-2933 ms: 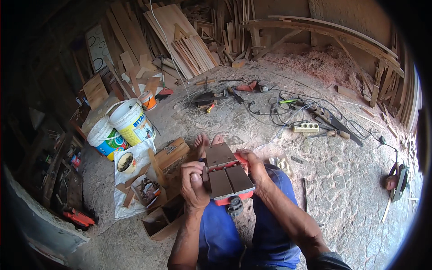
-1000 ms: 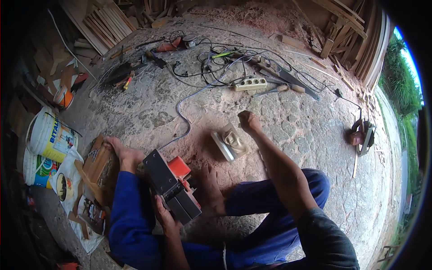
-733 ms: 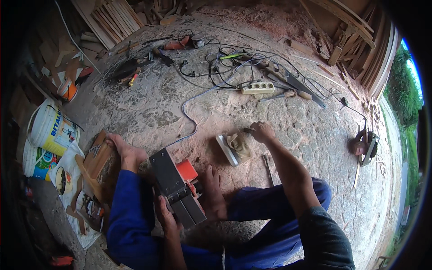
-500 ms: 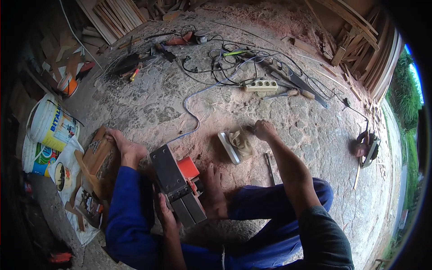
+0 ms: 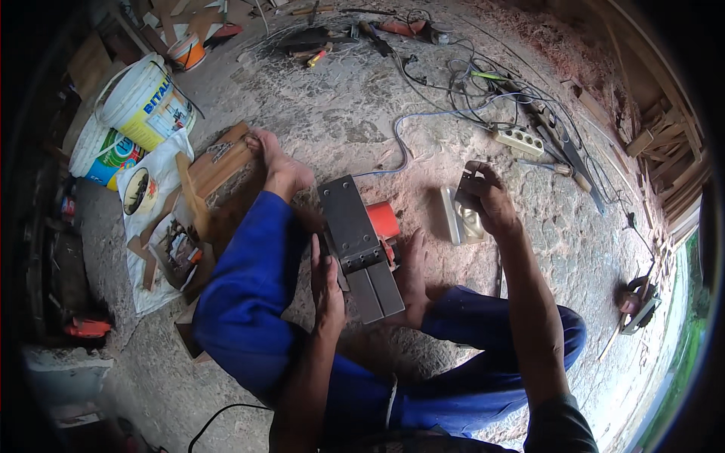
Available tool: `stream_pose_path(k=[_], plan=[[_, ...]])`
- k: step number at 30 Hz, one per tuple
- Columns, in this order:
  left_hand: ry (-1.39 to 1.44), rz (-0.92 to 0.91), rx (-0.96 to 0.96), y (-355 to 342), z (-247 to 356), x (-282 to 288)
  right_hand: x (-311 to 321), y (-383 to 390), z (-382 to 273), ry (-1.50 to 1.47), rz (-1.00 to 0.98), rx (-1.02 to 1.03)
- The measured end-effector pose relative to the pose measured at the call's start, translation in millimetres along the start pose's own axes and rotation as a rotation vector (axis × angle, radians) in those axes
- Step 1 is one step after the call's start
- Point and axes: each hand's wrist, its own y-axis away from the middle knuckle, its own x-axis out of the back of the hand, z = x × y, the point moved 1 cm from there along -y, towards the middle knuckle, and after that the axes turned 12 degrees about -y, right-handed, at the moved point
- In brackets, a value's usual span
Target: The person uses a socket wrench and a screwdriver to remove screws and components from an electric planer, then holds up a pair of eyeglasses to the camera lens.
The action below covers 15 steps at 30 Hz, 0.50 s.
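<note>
An electric planer (image 5: 361,249) with a red body lies upturned between my bare feet, its dark sole plates facing up. Along its left side rests my left hand (image 5: 328,291), fingers stretched out and close against the tool; whether they touch it is hard to see. My right hand (image 5: 492,200) is raised to the right of the planer, pinching a small dark flat plate (image 5: 470,185) with holes or notches in it. Just below and left of that hand, a pale shallow container (image 5: 451,217) with beige cloth-like stuff in it sits on the ground, partly hidden by the hand.
A power strip (image 5: 518,140), tangled cables and a handsaw (image 5: 578,167) lie ahead on the right. Paint buckets (image 5: 147,102) and wood pieces (image 5: 219,166) on a white sack (image 5: 155,234) stand left. Another power tool (image 5: 640,302) lies far right.
My right hand has come up from the ground beyond the container and now shows the dark plate in its fingers. The whole view has swung, shifting the scene rightward and upward.
</note>
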Motion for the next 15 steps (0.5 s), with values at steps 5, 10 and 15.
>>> stream_pose_path(k=[5, 10, 15], plan=[[0.066, -0.041, -0.072, 6.9, -2.3, 4.2, -107.5, 53.7, 11.6, -0.117, 0.228, -0.264], [-0.027, 0.070, -0.100, 14.6, -6.5, 3.9, -124.5, 89.2, 29.0, -0.100, 0.255, -0.302], [0.026, 0.084, -0.093, 22.8, -13.1, -1.3, -134.3, 107.3, 30.3, -0.046, 0.246, -0.287]])
